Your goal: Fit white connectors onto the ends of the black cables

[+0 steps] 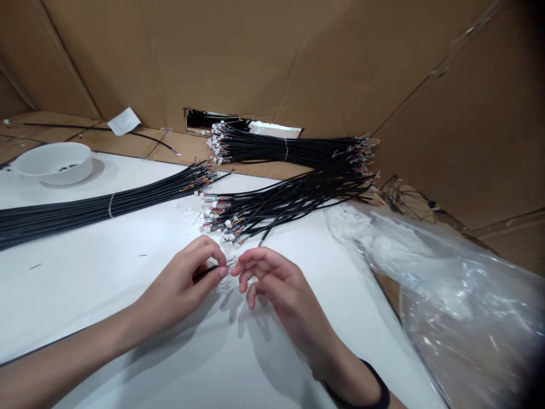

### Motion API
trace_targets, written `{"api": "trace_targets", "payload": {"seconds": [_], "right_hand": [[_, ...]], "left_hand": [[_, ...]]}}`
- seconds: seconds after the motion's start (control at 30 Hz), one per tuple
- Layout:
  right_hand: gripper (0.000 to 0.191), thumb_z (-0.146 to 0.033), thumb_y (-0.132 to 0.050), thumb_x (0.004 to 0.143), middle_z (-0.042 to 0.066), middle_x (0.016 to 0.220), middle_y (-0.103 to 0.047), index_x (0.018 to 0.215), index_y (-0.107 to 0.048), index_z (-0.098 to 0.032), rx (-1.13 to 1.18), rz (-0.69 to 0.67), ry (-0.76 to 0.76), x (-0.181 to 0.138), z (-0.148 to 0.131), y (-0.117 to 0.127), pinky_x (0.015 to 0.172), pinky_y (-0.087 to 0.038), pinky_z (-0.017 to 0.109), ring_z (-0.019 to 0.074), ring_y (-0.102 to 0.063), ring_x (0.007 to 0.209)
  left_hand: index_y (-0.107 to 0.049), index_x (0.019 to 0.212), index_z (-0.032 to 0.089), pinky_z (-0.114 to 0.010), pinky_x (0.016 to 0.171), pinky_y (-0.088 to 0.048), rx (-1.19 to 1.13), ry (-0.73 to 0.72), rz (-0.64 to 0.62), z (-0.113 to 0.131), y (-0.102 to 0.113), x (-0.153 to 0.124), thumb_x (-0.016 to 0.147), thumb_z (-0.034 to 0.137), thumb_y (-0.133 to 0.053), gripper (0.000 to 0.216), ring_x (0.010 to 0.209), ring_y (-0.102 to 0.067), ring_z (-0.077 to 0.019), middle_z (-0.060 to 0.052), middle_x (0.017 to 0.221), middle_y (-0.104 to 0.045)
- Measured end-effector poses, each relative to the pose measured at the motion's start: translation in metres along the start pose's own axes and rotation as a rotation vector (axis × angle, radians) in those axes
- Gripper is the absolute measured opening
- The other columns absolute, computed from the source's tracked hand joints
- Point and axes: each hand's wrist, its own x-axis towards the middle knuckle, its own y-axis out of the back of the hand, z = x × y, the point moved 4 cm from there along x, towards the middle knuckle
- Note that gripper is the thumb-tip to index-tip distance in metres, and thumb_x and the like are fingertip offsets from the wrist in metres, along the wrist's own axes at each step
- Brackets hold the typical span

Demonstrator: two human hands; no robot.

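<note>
Black cable [205, 273] pinched in the left hand's [181, 286] grip; right hand [275, 281] held open just beside cable; loose wire bundle [289, 201] lying beyond cable.

Bright diffuse light, soft shadows

You count two bare hands [225, 278], with one wire [205, 274] in the left, and three bundles of black wire [289, 199], two of them tied. You also log one white bowl [53, 163], one paper slip [124, 121] and one clear plastic bag [451, 289].
</note>
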Motion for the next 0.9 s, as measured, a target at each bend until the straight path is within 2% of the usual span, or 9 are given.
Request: {"api": "trace_targets", "payload": {"seconds": [0.23,0.37,0.5,0.6,0.67,0.8,0.9], "right_hand": [[0.032,-0.015,-0.051,0.061,0.001,0.070,-0.064,0.091,-0.064,-0.017,-0.063,0.100,-0.136,0.009,0.012,0.013,0.039,-0.037,0.017,0.0093,-0.045,0.052],[0.035,-0.017,-0.052,0.059,-0.002,0.066,-0.060,0.092,-0.062,-0.017,-0.088,0.080,-0.203,0.011,0.014,0.013,0.034,-0.026,0.016,0.0065,-0.034,0.044],[0.033,-0.020,-0.052,0.061,-0.003,0.068,-0.056,0.093,-0.061,-0.017,-0.111,0.148,-0.132,0.010,-0.001,0.019,0.035,-0.018,0.017,0.0055,-0.026,0.043],[0.024,-0.021,-0.053,0.062,-0.003,0.066,-0.052,0.085,-0.062,-0.017,-0.380,0.208,0.034,0.008,-0.021,0.028,0.039,-0.022,0.019,0.0072,-0.032,0.047],[0.018,-0.017,-0.053,0.062,-0.004,0.060,-0.047,0.077,-0.063,-0.017,-0.634,0.163,0.082,0.007,-0.028,0.030,0.046,-0.031,0.021,0.0096,-0.039,0.052],[0.016,-0.011,-0.057,0.060,-0.005,0.053,-0.051,0.073,-0.064,-0.018,-0.981,0.008,0.003,0.007,-0.022,0.032,0.050,-0.035,0.023,0.0114,-0.046,0.050],[0.006,-0.014,-0.065,0.061,-0.003,0.052,-0.055,0.064,-0.063,-0.019,-1.012,-0.005,-0.060,0.008,-0.014,0.033,0.048,-0.033,0.023,0.0122,-0.048,0.050]], "left_hand": [[-0.055,0.088,0.020,-0.023,0.057,-0.037,-0.005,0.019,0.006,-0.002,0.001,0.000,0.096,0.026,-0.045,0.014,0.065,-0.047,-0.0100,-0.001,0.093,-0.052],[-0.055,0.086,0.019,-0.024,0.056,-0.036,0.011,0.013,0.025,-0.002,0.001,0.002,0.096,0.027,-0.045,0.016,0.064,-0.046,-0.0104,-0.001,0.090,-0.052],[-0.056,0.086,0.019,-0.023,0.056,-0.036,0.015,0.014,0.025,-0.002,0.001,0.002,0.095,0.026,-0.046,0.015,0.065,-0.046,-0.0108,-0.001,0.089,-0.052],[-0.054,0.086,0.019,-0.023,0.057,-0.037,0.016,0.002,0.012,-0.002,0.001,0.001,0.095,0.024,-0.045,0.014,0.065,-0.047,-0.0107,-0.001,0.089,-0.052],[-0.054,0.087,0.019,-0.023,0.058,-0.037,0.021,-0.004,-0.001,-0.002,0.001,0.002,0.096,0.024,-0.044,0.014,0.066,-0.047,-0.0105,-0.001,0.091,-0.053],[-0.058,0.086,0.019,-0.023,0.060,-0.037,0.032,-0.035,-0.021,0.001,0.001,0.003,0.096,0.023,-0.046,0.016,0.069,-0.048,-0.0116,-0.001,0.090,-0.053],[-0.061,0.085,0.019,-0.023,0.060,-0.036,0.042,-0.050,-0.044,0.003,0.000,0.003,0.094,0.021,-0.049,0.015,0.070,-0.047,-0.0121,-0.002,0.089,-0.053]]}}
